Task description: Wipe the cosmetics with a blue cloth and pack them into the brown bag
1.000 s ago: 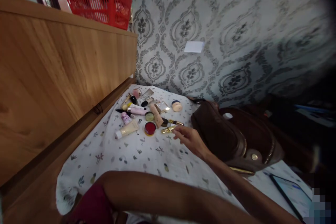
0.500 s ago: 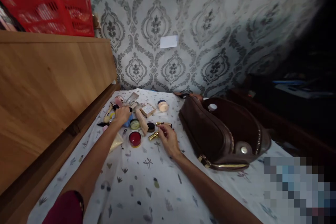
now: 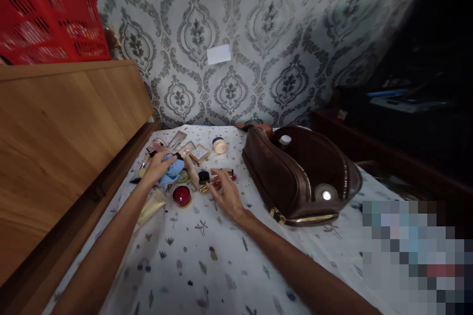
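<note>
My left hand [image 3: 158, 167] is closed on a crumpled light-blue cloth [image 3: 172, 169] among the cosmetics at the back left. It partly covers a green-lidded jar [image 3: 183, 176]. My right hand [image 3: 226, 198] rests open, fingers apart, over slim gold lipstick tubes [image 3: 204, 188], close to a small black-lidded pot [image 3: 203, 177]. Between the hands lie a beige tube [image 3: 191, 171] and a round red jar [image 3: 182, 196]. A glittery square compact [image 3: 200, 153] and a cream jar with a dark lid [image 3: 219, 145] sit farther back.
To the right stands a brown bag [image 3: 273, 177], unzipped, with a white round item [image 3: 285, 140] inside. A pale yellow tube [image 3: 152, 206] lies by my left forearm. A wooden cabinet [image 3: 74, 118] borders the left, a red basket [image 3: 55, 15] on top. Patterned wall behind.
My left hand has shifted onto the blue cloth, which now shows more and bunches up. My right hand's fingers have spread from the gold lipstick tube. The view has swung slightly right.
</note>
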{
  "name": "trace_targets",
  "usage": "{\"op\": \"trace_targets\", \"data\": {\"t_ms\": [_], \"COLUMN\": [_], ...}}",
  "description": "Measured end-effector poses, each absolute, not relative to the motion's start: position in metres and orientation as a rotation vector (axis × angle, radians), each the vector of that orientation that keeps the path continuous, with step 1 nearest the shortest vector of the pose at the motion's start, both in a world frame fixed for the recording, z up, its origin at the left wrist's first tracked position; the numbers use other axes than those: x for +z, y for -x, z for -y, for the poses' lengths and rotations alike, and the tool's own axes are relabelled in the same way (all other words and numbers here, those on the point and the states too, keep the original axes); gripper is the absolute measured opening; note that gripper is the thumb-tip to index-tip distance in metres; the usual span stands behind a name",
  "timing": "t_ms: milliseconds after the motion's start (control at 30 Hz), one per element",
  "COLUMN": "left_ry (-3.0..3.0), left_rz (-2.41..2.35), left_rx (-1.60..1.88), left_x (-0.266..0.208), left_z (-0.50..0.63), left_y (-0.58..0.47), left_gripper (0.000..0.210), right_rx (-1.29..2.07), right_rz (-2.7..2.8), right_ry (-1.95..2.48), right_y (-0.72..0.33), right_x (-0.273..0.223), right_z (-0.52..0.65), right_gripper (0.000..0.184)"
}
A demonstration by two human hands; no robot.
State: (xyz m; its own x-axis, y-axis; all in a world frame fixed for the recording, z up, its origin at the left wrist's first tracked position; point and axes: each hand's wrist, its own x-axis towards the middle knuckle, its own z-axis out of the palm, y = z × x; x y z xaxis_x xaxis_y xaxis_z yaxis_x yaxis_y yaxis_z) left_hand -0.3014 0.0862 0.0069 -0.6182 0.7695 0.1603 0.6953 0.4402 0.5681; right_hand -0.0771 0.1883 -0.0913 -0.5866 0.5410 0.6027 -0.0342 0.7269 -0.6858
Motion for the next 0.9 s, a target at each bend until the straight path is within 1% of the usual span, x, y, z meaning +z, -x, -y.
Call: {"op": "trace_targets", "data": {"t_ms": [67,100,167,233,300,367,433,500,633,733,900], "left_ry": [-1.385,-1.423,-1.500,-1.556,-1.568,-1.532,-1.462,-1.367,-1.268,-1.264,-1.289], "left_rz": [-2.409,-2.332,-2.186,-2.086,-2.099,-2.249,-2.496,-2.732,-2.977,-3.034,-3.061], "left_rx": [0.959,0.958,0.924,0.848,0.774,0.725,0.676,0.580,0.344,0.206,0.122], "left_x": [0.007,0.006,0.006,0.008,0.015,0.022,0.028,0.027,0.011,-0.004,-0.014], "left_z": [-0.074,-0.068,-0.060,-0.059,-0.066,-0.083,-0.105,-0.128,-0.166,-0.180,-0.180], "left_y": [0.275,0.261,0.238,0.228,0.235,0.258,0.286,0.311,0.337,0.345,0.355], "left_gripper": [0.045,0.046,0.045,0.042,0.039,0.037,0.030,0.027,0.037,0.038,0.038], "right_rx": [0.704,0.631,0.546,0.563,0.641,0.747,0.846,0.919,1.003,1.051,1.081], "right_rz": [2.067,2.083,2.130,2.164,2.156,2.115,2.068,2.024,1.923,1.897,1.905], "right_ry": [0.413,0.419,0.404,0.384,0.376,0.392,0.421,0.444,0.484,0.511,0.503], "right_y": [0.078,0.078,0.077,0.073,0.065,0.055,0.046,0.040,0.037,0.038,0.036], "right_x": [-0.090,-0.090,-0.089,-0.089,-0.089,-0.090,-0.091,-0.092,-0.094,-0.095,-0.093], "right_z": [-0.188,-0.188,-0.187,-0.187,-0.187,-0.187,-0.186,-0.185,-0.186,-0.189,-0.192], "right_gripper": [0.056,0.060,0.063,0.060,0.055,0.044,0.033,0.026,0.026,0.028,0.030]}}
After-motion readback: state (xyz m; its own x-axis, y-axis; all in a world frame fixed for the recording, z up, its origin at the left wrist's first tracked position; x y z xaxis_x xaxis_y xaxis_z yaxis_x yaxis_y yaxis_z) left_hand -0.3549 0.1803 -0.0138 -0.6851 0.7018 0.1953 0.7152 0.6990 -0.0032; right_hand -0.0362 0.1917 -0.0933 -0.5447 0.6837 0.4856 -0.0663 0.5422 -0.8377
